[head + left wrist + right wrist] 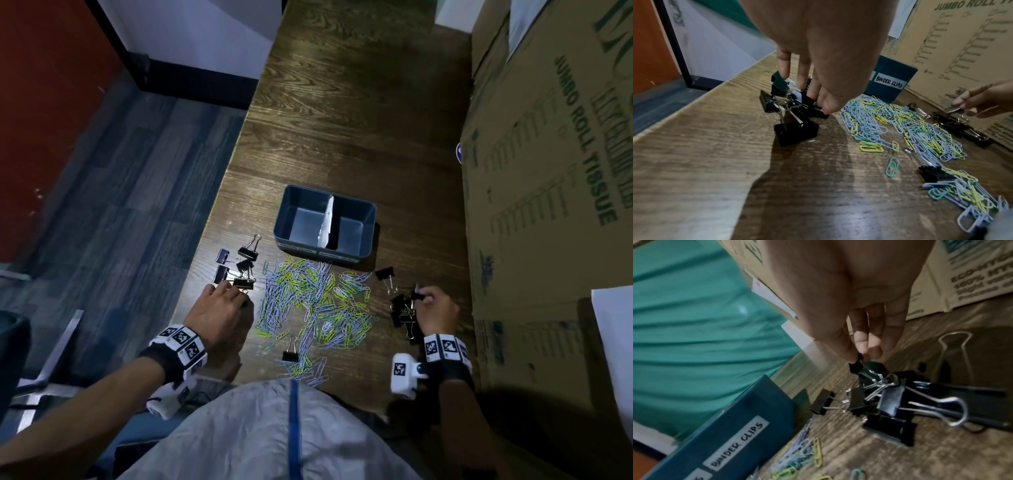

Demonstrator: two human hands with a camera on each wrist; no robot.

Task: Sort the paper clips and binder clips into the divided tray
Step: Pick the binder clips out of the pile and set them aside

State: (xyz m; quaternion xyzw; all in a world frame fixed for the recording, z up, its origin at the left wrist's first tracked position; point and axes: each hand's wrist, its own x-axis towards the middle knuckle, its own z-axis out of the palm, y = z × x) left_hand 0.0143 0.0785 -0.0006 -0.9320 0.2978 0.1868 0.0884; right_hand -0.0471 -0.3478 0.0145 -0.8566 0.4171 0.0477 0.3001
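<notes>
Right hand (pixel 855 321) grip pinches binder clip (pixel 857 365) | divided tray (pixel 748 418) left

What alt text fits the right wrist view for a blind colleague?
The right hand pinches a small black binder clip above a tangled pile of binder clips on the wooden table. The blue divided tray, labelled BINDER CLIPS, sits left beside coloured paper clips.

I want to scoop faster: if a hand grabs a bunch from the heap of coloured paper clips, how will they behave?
The paper clip heap is loose thin wire loops lying crossed over each other, so a grab would likely lift tangled strings and shed some. They look light, so pushing should spread them across the smooth wooden table. A binder clip lies among them and may come along.
</notes>
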